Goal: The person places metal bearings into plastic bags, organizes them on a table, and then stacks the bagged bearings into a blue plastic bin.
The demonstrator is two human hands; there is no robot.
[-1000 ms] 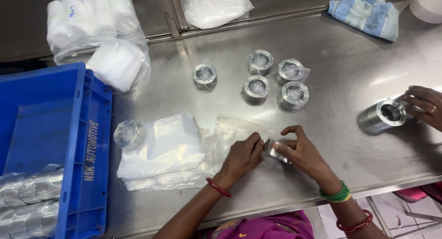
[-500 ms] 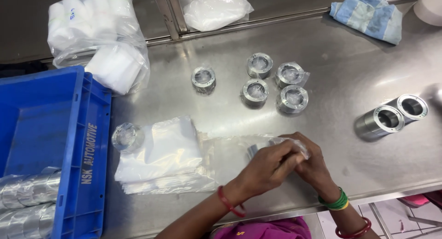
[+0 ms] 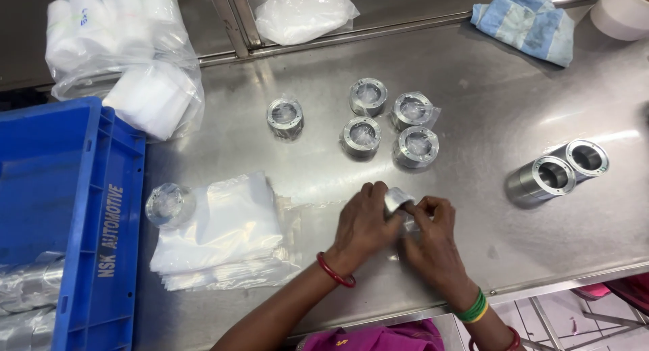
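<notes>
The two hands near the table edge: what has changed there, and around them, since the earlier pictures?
Both hands, left hand and right hand, closed in around the small wrapped part, which was earlier only at their fingertips. A co-worker's hand, earlier on the metal cylinders at the right, is gone, and two cylinders now show there. The five wrapped rings, the bag stack and the blue crate stayed as they were.

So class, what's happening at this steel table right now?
A person at the steel table has both hands together, the left hand and right hand folding a clear bag around a small part that is mostly hidden. Five bagged metal rings sit farther back, and two bare metal sleeves lie on the right. A stack of bags lies on the left beside another bagged ring and a blue crate.
</notes>
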